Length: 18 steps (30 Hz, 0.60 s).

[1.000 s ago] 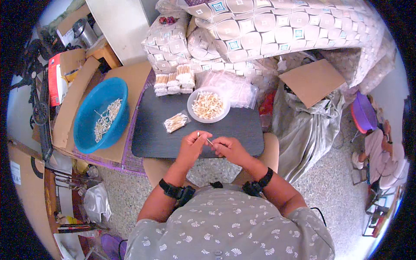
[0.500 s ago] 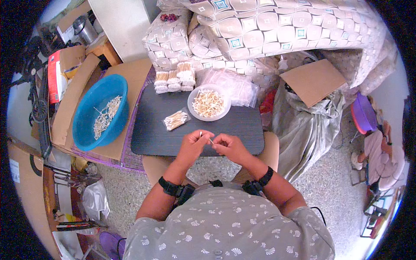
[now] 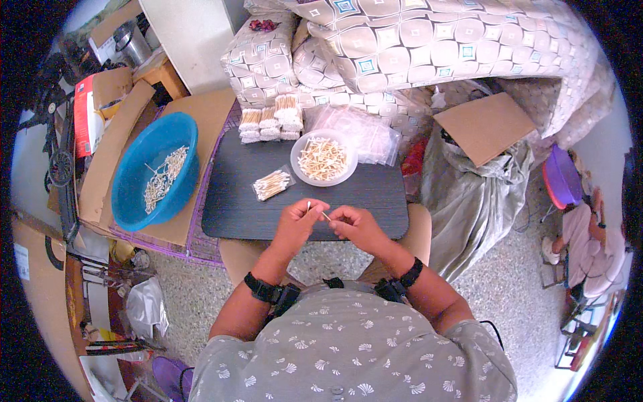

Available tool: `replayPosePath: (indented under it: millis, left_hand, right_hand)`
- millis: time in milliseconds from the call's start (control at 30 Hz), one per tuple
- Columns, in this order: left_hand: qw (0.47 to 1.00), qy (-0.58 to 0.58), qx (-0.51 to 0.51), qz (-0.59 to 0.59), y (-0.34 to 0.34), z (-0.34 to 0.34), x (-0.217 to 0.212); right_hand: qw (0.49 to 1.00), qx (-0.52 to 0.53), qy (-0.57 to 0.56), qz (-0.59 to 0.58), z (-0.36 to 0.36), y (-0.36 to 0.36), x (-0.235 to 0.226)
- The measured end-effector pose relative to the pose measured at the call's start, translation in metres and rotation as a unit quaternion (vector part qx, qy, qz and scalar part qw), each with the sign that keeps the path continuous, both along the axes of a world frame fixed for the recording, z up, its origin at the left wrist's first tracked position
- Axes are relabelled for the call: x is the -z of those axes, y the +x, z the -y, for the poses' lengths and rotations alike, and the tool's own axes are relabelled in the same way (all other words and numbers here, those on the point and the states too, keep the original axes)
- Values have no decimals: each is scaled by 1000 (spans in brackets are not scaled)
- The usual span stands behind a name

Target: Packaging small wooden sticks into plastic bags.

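Workroom: A patterned cloth (image 3: 429, 50) drapes bulky goods along the far side of a cluttered room, where a seated co-worker (image 3: 589, 251) is visible at the right edge.
Tabletop (image 3: 224, 214): A white bowl (image 3: 325, 182) of loose swabs (image 3: 323, 159) stands just beyond the person's hands, apparently set there for an easy reach; clear bags (image 3: 375, 137) lie beside it, partly behind.
Bundles (image 3: 271, 120): Swabs are stacked at the far left corner, likely to leave the near area free, while a single clear packet (image 3: 272, 185) of swabs lies closer in.
Blue basin (image 3: 130, 187): More swabs (image 3: 164, 181) rest inside it, left of the table (on cardboard (image 3: 207, 120), it seems).
Left hand (image 3: 297, 221): Thumb and fingers are closed around a cotton swab (image 3: 309, 205), its white tip poking up above the table's near edge.
Right hand (image 3: 355, 224): Fingertips are pinched together at a thin stick (image 3: 325, 216) bridging toward the left hand, presumably for fine control; whether it is a separate swab cannot be told.
Since a second ago: Little differs; the hands keep nearly the same pose, the stick's angle alters slightly, and bowl and packet stay put.
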State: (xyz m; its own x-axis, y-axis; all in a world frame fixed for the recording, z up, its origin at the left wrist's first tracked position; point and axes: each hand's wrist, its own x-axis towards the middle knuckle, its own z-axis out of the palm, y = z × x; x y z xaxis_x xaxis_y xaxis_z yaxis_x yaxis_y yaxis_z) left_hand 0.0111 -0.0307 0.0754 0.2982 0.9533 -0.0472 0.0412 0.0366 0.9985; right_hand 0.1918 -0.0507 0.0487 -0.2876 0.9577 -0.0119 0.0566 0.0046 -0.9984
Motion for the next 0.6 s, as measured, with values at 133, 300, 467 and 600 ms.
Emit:
replayPosePath:
  millis: [133,300,467,600]
  left_hand:
    - [1000,2,2,3,1,1,-1]
    - [1000,-15,13,-21,5,2,-8]
    - [1000,-10,10,4,4,3,-4]
    - [999,-45,0,-25,-1,3,-5]
  right_hand:
    - [1000,5,2,-3,0,-1,5]
    - [1000,20,16,-5,0,-2,8]
    - [1000,15,14,14,-2,-1,8]
    - [999,30,8,-8,1,-5,-2]
